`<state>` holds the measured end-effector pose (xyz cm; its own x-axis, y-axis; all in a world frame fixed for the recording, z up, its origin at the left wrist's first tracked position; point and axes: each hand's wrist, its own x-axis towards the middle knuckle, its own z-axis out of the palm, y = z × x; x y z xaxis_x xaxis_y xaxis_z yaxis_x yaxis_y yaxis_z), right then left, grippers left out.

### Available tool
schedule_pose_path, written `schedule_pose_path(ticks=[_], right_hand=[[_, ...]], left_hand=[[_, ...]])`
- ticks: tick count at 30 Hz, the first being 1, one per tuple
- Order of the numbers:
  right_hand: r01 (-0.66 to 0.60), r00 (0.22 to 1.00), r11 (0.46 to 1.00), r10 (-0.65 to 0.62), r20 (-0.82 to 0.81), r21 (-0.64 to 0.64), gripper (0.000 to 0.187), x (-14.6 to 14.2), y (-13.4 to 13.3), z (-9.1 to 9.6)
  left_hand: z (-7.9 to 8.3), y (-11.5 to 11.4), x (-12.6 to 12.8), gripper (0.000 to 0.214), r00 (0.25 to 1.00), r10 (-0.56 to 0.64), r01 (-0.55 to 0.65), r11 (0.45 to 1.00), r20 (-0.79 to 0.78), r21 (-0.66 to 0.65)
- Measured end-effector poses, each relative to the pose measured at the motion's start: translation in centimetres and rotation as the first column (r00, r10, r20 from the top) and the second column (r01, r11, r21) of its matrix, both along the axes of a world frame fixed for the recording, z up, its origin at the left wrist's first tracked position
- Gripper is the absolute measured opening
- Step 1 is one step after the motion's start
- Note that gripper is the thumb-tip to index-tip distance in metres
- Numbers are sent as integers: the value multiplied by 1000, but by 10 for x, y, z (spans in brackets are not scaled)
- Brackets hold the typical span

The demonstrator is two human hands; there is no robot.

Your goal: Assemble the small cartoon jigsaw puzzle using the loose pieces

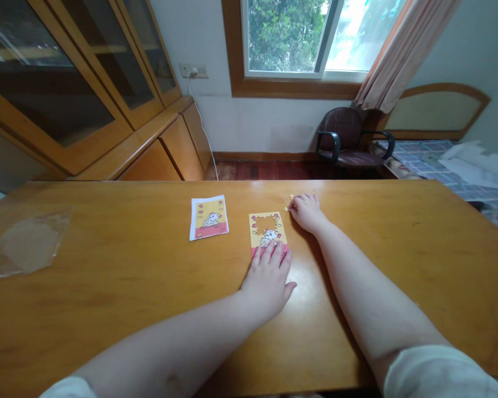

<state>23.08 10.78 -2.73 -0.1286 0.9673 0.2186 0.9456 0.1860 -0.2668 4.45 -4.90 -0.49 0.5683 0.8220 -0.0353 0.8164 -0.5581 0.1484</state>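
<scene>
A small yellow and red jigsaw puzzle [266, 228] with a cartoon animal lies on the wooden table [108, 276], with a gap near its top. My left hand [269, 279] lies flat with fingers spread on the puzzle's lower edge. My right hand [306, 211] rests just right of the puzzle's top, fingers curled onto a small loose puzzle piece [288, 209]; another loose piece [291, 195] lies just beyond it. A printed reference card [208, 216] showing the same picture lies to the left of the puzzle.
A clear plastic bag [27, 243] lies at the table's left. Beyond the table are wooden cabinets with glass doors [87, 83], a dark office chair [348, 141] under the window, and a bed [460, 160] at the right.
</scene>
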Motion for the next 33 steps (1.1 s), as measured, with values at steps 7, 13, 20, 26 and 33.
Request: schedule_pose_path(ticks=[7, 13, 20, 26, 33], right_hand=[[7, 1000, 999, -7, 4, -43, 12, 0, 1, 1], [54, 997, 993, -48, 60, -103, 13, -6, 0, 8], [-11, 999, 995, 16, 48, -103, 13, -6, -2, 11], [-53, 999, 997, 53, 8, -63, 11, -7, 0, 10], [-141, 986, 987, 133, -102, -77, 4, -6, -1, 15]], left_hand=[[1, -1, 0, 63, 1000, -19, 19, 1000, 14, -13], [-1, -1, 1, 63, 1000, -5, 5, 999, 17, -33], [-2, 0, 0, 63, 1000, -13, 14, 1000, 19, -26], [-3, 1, -1, 64, 1000, -18, 18, 1000, 24, -21], [-7, 2, -2, 65, 999, -26, 26, 1000, 35, -7]])
